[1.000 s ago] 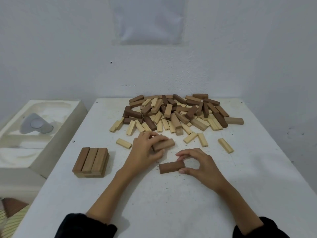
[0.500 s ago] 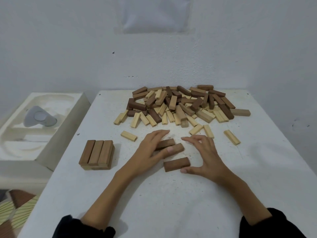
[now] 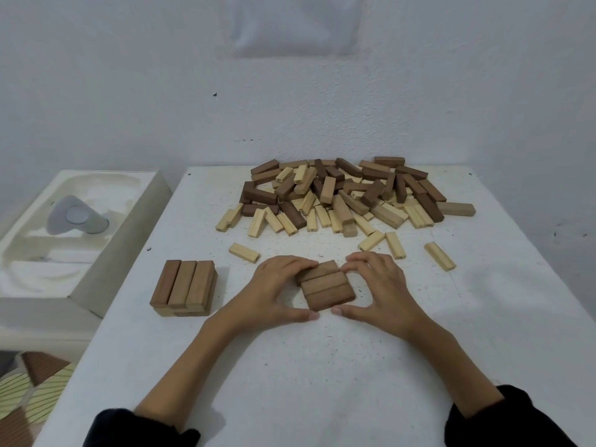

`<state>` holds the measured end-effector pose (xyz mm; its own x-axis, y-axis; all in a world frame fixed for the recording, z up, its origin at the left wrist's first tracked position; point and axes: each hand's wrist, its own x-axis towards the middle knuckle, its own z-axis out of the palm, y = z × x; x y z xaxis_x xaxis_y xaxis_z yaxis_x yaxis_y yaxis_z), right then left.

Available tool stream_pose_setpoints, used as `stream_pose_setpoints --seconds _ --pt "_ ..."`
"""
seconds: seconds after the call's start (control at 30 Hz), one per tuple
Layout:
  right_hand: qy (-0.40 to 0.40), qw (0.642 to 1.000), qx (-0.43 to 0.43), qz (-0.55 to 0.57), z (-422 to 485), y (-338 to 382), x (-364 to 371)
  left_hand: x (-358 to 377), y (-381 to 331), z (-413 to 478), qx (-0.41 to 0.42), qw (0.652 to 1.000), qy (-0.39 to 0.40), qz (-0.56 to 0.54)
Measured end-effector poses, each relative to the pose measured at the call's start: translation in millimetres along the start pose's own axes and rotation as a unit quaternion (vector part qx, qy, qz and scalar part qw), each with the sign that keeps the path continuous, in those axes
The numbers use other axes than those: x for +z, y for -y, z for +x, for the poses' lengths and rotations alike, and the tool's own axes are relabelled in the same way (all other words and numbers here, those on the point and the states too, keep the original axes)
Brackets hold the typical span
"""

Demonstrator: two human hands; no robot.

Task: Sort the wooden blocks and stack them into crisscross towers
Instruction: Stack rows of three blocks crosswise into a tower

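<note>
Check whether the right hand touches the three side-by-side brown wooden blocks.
Touching. In the head view the right hand has fingertips on the far block of the three side-by-side brown wooden blocks and its thumb against the near one.

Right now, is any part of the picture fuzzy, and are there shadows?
Head view: the paper on the wall is smeared and the white tray is soft; the three brown blocks and the pile look sharp; light is even, with a faint shadow right of the small stack.
</note>
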<state>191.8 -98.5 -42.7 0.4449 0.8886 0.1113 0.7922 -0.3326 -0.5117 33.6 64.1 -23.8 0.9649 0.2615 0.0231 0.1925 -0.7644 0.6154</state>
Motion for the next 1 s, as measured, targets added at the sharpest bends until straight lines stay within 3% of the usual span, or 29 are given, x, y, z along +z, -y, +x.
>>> stream_pose_setpoints --seconds 0.27,0.33,0.4,0.47,0.53,0.6,0.67,0.83,1.0 --pt "-0.006 1.000 -0.002 0.007 -10 0 0 -1 10 7 0.043 0.998 0.036 -0.034" --pt "-0.006 1.000 0.004 0.015 -16 5 3 2 8 3 0.021 0.997 0.050 -0.051" --pt "-0.027 0.994 0.039 0.099 -22 16 7 6 -2 -4 -0.023 0.994 0.021 -0.103" --pt "-0.067 0.965 0.102 0.232 -26 31 9 9 -22 -9 -0.079 0.973 -0.080 -0.201" --pt "-0.109 0.917 0.153 0.352 -28 44 12 17 -40 -11 -0.147 0.917 -0.181 -0.324" --pt "-0.136 0.867 0.185 0.441 -27 53 14 31 -52 -11 -0.184 0.865 -0.227 -0.409" --pt "-0.149 0.835 0.197 0.492 -25 60 16 44 -62 -11 -0.204 0.837 -0.253 -0.441" --pt "-0.147 0.807 0.203 0.534 -22 63 22 54 -62 -7 -0.214 0.824 -0.225 -0.473" --pt "-0.118 0.802 0.209 0.547 -22 76 24 55 -66 -10 -0.221 0.836 -0.215 -0.454"
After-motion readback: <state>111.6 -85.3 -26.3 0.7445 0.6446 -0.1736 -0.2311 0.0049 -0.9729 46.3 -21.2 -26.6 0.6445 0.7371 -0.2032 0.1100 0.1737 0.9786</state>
